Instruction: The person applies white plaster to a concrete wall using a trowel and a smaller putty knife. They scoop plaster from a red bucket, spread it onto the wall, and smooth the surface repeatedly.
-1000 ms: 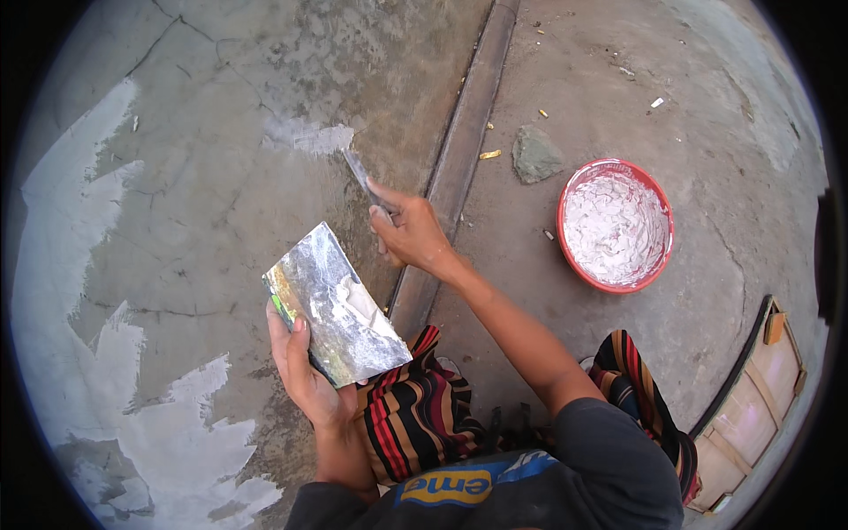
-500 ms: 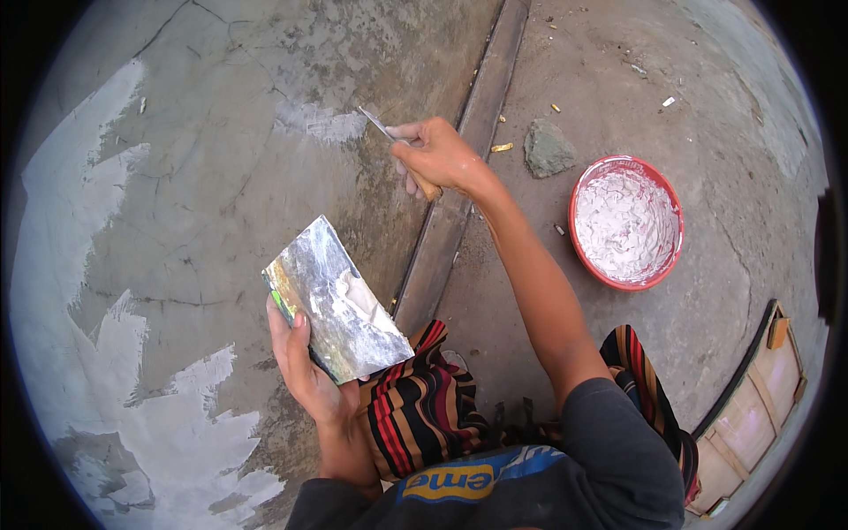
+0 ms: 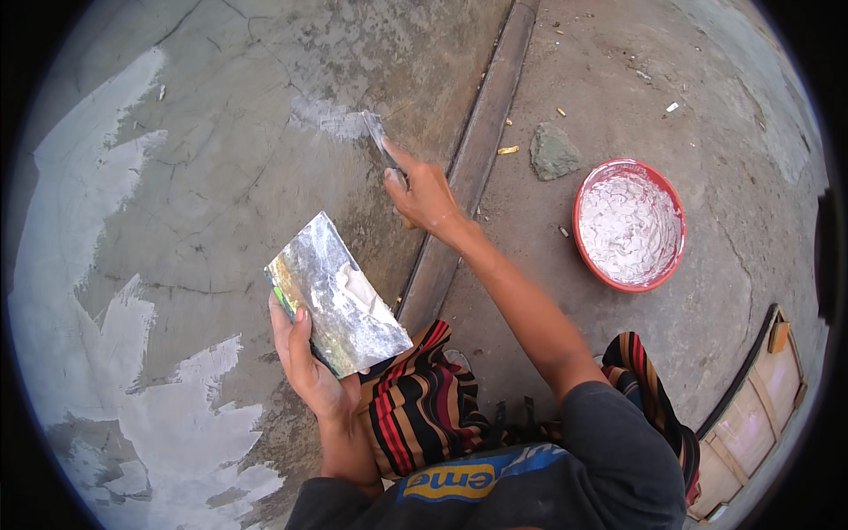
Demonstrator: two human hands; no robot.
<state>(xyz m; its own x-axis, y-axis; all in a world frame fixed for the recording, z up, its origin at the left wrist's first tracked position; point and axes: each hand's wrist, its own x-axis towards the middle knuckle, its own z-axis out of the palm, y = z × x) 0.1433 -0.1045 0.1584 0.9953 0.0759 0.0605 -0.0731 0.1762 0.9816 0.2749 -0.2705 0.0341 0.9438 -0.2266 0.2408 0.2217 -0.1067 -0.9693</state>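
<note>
My left hand (image 3: 311, 360) grips a flat rectangular board (image 3: 320, 287) by its lower left edge, thumb on top. The board is smeared with white and grey, and a thick lump of white putty (image 3: 360, 299) sits near its right edge. In my right hand (image 3: 426, 196) is a putty knife (image 3: 378, 134), index finger stretched along the blade. Its blade tip is at the right end of a pale putty patch (image 3: 329, 117) on the cracked grey cement surface (image 3: 230, 168). Most of the knife's handle is hidden by my hand.
To the right, a red basin (image 3: 629, 225) holds white putty. A grey stone (image 3: 554, 151) lies beside it. A dark raised strip (image 3: 481, 150) runs along the cement surface's edge. Broad pale putty areas (image 3: 177, 433) cover the left. A wooden framed panel (image 3: 751, 415) stands lower right.
My right hand has moved a little lower, and the knife has turned so its blade face shows, index finger now along it. The left hand and board have barely moved.
</note>
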